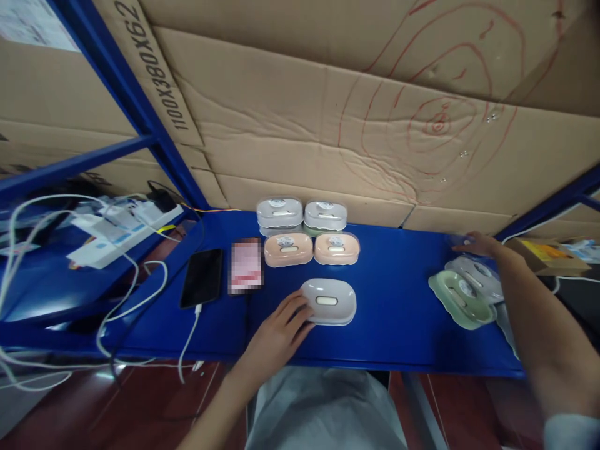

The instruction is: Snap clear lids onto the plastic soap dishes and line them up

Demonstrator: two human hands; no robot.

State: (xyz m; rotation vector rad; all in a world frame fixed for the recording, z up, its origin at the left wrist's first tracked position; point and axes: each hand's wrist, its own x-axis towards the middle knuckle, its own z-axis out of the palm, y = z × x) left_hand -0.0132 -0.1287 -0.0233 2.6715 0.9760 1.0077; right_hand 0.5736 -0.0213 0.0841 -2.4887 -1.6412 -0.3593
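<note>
A pale grey oval soap dish (335,310) with a white bar in its middle lies on the blue table in front of me. My left hand (289,317) grips its left edge, the thumb low and the fingers above. Far to the right, my right hand (482,244) pinches what looks like a clear plastic cover (458,241); blur hides its outline. Below that hand lie a green soap dish (459,303) and a grey labelled dish (480,279), partly behind my forearm. Two peach covered dishes (289,251) and grey covered dishes (280,215) stand at the back.
Left of the dishes lie a blurred-out pink-screened item (246,265) and a black phone (201,278) on a white cable. Beyond them is a white power strip (124,234) with tangled cords. A cardboard wall (281,106) closes off the back; an open carton (544,259) stands right.
</note>
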